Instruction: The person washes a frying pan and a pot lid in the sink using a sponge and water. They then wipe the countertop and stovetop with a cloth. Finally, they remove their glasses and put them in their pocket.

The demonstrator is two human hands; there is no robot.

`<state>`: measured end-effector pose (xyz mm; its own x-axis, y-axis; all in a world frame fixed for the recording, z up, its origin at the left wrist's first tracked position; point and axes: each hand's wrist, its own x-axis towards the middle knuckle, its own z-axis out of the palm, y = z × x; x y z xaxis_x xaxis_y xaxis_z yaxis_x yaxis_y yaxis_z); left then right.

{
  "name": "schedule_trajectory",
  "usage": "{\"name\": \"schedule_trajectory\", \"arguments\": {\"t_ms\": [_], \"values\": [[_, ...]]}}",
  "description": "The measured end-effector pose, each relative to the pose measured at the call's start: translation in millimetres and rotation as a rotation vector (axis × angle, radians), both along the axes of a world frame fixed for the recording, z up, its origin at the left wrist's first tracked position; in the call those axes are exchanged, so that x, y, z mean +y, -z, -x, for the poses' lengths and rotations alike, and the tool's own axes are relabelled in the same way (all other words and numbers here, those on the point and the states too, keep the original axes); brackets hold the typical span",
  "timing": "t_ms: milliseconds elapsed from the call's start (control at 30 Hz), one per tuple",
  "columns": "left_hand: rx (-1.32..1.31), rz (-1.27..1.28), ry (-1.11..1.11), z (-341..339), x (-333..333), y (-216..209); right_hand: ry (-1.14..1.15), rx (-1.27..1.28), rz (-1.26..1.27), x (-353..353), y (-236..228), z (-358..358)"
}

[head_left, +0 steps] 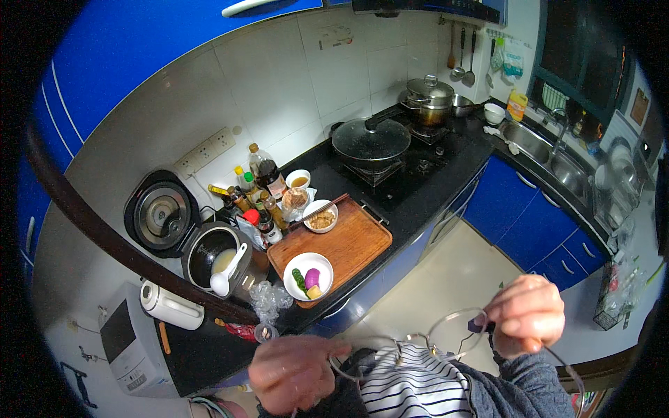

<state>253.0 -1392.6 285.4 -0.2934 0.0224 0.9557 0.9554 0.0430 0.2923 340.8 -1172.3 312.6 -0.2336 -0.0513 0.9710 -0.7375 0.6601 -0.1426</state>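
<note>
Thin-rimmed eyeglasses [418, 338] are held up in front of a striped shirt, near the lower edge. My left hand [293, 373], slightly blurred, is closed on their left side. My right hand [526, 315] pinches the right side, and one temple arm reaches out below it toward the lower right. Beyond my left hand, a white bowl [306, 260] stands on the near corner of a wooden cutting board [359, 251]. In it lie a green vegetable piece [299, 279], a purple onion piece [313, 277] and a yellowish chunk [314, 292].
Chopsticks rest across a bowl of brown food [322, 221] on the board. Left stand an open rice cooker [244, 282] with a white ladle [221, 283], several bottles [265, 171] and a white kettle [171, 305]. A lidded wok [369, 143], a pot [430, 101] and a sink [526, 139] lie farther off.
</note>
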Motion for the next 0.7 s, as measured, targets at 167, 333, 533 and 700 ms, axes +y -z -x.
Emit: {"name": "schedule_trajectory", "arguments": {"t_ms": [167,333,533,700], "values": [[0.022,-0.106,0.077,-4.8,7.3,-13.4,-0.071,0.086,0.081,-6.3,-7.2,-1.4],[0.193,-0.066,0.421,-19.0,-12.0,-31.5,-0.205,0.136,0.159,-16.6,-26.4,-18.3],[0.116,-0.021,0.467,-20.9,-8.1,-51.3,-0.282,0.119,0.255,-20.6,-26.2,-12.8],[0.084,-0.161,0.665,-23.1,-8.3,-55.2,-0.391,0.182,0.214,-10.9,-29.8,-27.1]]}}
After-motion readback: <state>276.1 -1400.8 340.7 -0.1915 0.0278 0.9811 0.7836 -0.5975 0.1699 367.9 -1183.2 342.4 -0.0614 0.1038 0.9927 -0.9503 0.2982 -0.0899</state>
